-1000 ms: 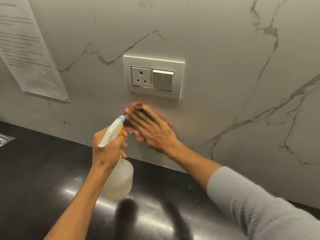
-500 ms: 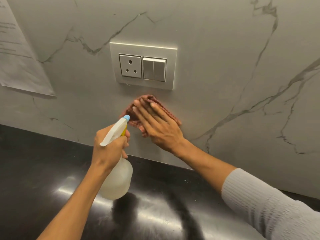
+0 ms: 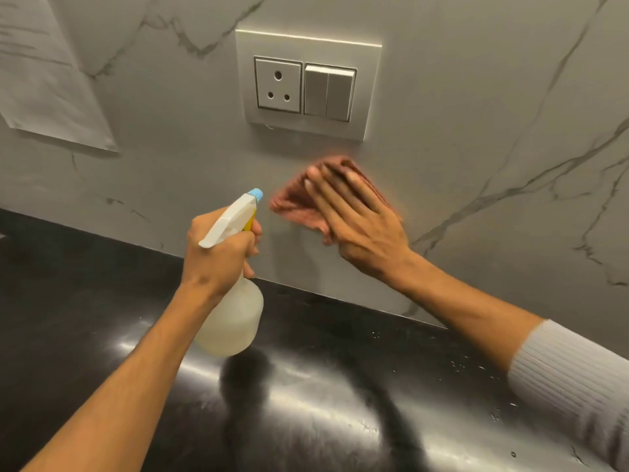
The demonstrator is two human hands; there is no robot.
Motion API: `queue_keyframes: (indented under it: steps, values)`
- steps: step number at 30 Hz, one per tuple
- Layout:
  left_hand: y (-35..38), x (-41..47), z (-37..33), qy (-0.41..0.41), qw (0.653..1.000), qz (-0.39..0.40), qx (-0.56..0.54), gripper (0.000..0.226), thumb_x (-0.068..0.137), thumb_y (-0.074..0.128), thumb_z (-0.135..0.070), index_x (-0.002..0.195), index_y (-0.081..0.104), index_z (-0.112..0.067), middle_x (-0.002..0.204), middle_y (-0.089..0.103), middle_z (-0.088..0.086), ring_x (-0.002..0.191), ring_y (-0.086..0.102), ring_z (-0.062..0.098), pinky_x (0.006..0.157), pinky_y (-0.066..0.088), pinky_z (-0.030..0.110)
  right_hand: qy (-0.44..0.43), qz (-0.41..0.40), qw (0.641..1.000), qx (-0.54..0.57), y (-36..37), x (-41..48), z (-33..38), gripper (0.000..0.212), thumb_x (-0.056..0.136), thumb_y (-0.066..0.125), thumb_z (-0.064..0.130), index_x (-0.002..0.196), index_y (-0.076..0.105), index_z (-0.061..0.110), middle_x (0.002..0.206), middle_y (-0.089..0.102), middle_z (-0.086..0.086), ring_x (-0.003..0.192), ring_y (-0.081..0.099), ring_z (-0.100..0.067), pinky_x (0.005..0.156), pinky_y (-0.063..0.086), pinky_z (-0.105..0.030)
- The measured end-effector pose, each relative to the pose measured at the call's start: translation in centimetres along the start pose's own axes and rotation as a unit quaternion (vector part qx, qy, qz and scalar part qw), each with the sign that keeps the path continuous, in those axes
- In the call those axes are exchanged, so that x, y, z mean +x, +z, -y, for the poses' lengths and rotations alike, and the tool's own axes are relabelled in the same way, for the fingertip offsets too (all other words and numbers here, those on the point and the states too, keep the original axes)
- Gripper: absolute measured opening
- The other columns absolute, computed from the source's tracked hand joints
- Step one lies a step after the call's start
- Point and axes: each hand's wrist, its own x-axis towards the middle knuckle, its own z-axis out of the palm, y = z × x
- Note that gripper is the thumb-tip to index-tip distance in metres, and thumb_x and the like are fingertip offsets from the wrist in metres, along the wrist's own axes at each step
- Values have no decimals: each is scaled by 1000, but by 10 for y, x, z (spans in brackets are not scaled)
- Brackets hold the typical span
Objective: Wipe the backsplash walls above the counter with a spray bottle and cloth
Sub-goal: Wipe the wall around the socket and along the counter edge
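**Q:** What is on the wall, and where is the person working?

**A:** A grey marble-look wall with darker veins rises behind a glossy black counter; a pale socket plate is set in the wall, with a three-pin outlet on its left half and two rocker switches on its right; a printed sheet of paper hangs on the wall at far left. The work is just below the plate's lower right corner.

**Q:** What is the right hand doing?

**A:** The right hand lies flat, fingers stretched out and close together, pressing a reddish-brown cloth against the wall; the cloth shows past the fingertips and to the left of the hand, and its edges are blurred; a ribbed grey sleeve covers the forearm near the right edge.

**Q:** And the left hand?

**A:** The left hand is closed around the neck of a spray bottle, held in the air above the counter; the bottle's body is cloudy and pale, the head white with a yellow trigger and a light blue nozzle; the nozzle points up and to the right, toward the wall, near the cloth's left edge but not touching it.

**Q:** Anything on the counter?

**A:** Bright reflections, dark shadows of the arms and bottle, and a few small droplets at right.
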Motion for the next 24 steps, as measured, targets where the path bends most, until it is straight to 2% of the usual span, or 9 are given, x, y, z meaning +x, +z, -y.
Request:
queue_keyframes:
  steps: [2, 4, 7, 10, 14, 17, 19, 22, 24]
  values:
    - [-2, 0, -1, -2, 1000, -8, -5, 23, 56, 50, -5, 72, 66, -2, 71, 60, 9, 61, 58, 20, 39, 51, 27, 8, 2, 1000, -7, 9, 19, 19, 54, 105, 35, 18, 155, 29, -1, 162, 29, -16, 152, 24, -28, 127, 10, -40]
    - [-6, -1, 0, -10, 1000, -14, -12, 23, 55, 50, -5, 71, 65, -1, 72, 59, 8, 61, 57, 20, 39, 51, 26, -99, 96, 990, -38, 21, 7, 51, 60, 106, 38, 27, 156, 24, -2, 164, 23, -17, 153, 19, -28, 127, 5, -42]
    - [-11, -5, 2, -8, 1000, -7, -4, 22, 56, 51, -6, 71, 66, -3, 73, 60, 10, 60, 59, 18, 40, 52, 29, -303, 311, 899, -57, 22, -22, 74, 62, 102, 20, 21, 159, 4, 0, 167, -1, -15, 155, -6, -27, 122, -16, -41]
    - [-15, -4, 8, -8, 1000, -2, 6, 21, 57, 52, -6, 71, 68, -6, 72, 62, 10, 59, 60, 19, 41, 53, 31, -274, 202, 938, -60, 18, 6, 50, 61, 98, 18, 16, 157, 20, 2, 166, 12, -14, 155, 8, -27, 127, 1, -42]
    - [-10, 3, 9, -15, 1000, -20, -5, 22, 55, 51, -6, 70, 67, -7, 75, 62, 12, 62, 59, 22, 42, 52, 30, -72, -62, 995, -21, 10, 76, 15, 47, 104, 37, 9, 149, 41, -4, 156, 41, -18, 147, 37, -31, 124, 26, -43]
    - [-3, 11, 4, -13, 1000, -25, -6, 20, 57, 52, -7, 71, 67, -10, 74, 62, 7, 60, 61, 14, 39, 53, 28, -74, -75, 994, -33, 17, 84, 27, 48, 104, 41, 12, 149, 41, -4, 153, 44, -19, 145, 40, -31, 123, 27, -41]
    - [-1, 14, 1, -8, 1000, -25, -9, 19, 57, 53, -7, 71, 67, -10, 73, 62, 7, 58, 61, 12, 40, 53, 27, -153, -9, 987, -56, 30, 52, 49, 54, 102, 36, 16, 153, 31, -1, 158, 37, -17, 148, 34, -30, 124, 20, -40]
    - [-1, 12, 1, -15, 1000, -25, -9, 21, 56, 51, -6, 71, 67, -8, 72, 60, 9, 60, 60, 17, 40, 53, 28, -272, 192, 938, -92, 40, -33, 74, 63, 105, 24, 21, 155, -2, -6, 166, 2, -18, 155, 1, -32, 124, -6, -44]
    - [-6, 9, 3, -17, 1000, -20, -5, 21, 56, 52, -6, 71, 67, -8, 72, 61, 8, 61, 61, 14, 41, 53, 30, -272, 275, 920, -58, 36, -80, 69, 65, 104, 29, 20, 157, -2, -3, 166, -6, -14, 154, -6, -26, 121, -13, -41]
